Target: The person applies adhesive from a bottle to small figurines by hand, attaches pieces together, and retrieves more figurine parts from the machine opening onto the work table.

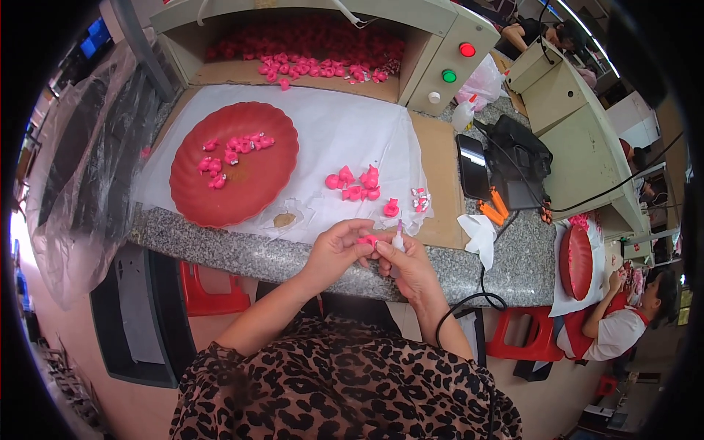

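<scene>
Near the counter's front edge my left hand (339,251) pinches a small pink figure (368,240) between thumb and fingertips. Close against it, my right hand (408,265) is wrapped round a small white glue bottle (398,240) with a thin nozzle pointing up. The right thumb and fingertip also reach the figure. Just beyond my hands, a cluster of pink figures (353,183) lies on white paper (330,132). One more pink figure (391,207) and some small white-and-pink pieces (420,199) are beside the right hand. Fine details of the held figure are too small to tell.
A red scalloped plate (257,187) with several pink figures stands at the left. Behind is a machine opening heaped with pink figures (315,67). On the right lie a phone (472,167), a black bag (517,154), orange-handled snippers (495,207) and a black cable (469,297). Another person (605,323) sits far right.
</scene>
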Demonstrator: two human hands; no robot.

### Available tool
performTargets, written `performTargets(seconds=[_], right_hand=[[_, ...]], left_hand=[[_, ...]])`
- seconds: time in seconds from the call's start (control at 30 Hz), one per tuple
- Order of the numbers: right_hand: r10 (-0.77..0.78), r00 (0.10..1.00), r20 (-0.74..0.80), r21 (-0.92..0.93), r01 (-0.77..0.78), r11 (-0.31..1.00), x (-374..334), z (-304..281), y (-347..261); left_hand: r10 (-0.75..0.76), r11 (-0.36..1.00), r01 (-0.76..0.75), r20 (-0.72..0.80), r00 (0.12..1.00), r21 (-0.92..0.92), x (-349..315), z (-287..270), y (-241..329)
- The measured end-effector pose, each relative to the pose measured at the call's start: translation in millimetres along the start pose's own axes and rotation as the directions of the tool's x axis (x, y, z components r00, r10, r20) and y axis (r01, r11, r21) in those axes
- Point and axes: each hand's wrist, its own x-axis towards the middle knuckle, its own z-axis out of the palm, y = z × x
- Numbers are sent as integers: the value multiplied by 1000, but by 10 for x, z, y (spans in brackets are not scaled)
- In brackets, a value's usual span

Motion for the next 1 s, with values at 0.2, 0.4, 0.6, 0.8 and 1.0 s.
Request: performTargets(seconds=[0.2, 0.4, 0.6, 0.8, 1.0], right_hand=[[-53, 997, 52, 52, 50, 997, -15, -86, 42], [-17, 1000, 24, 11, 17, 1000, -33, -7, 94], [-154, 986, -68, 9, 154, 988, -28, 34, 204], [-209, 976, -61, 37, 212, 977, -38, 39, 228], [-225, 973, -50, 71, 229, 971, -41, 32, 221]], left_hand=[[-22, 882, -69, 187, 982, 466, 14, 108, 226], [-322, 942, 297, 174, 931, 153, -5, 65, 143], [-285, 947, 241, 209, 936, 211, -10, 105, 155], [-227, 956, 175, 214, 950, 235, -18, 175, 143], [-218, 956, 169, 192, 957, 241, -3, 186, 91]])
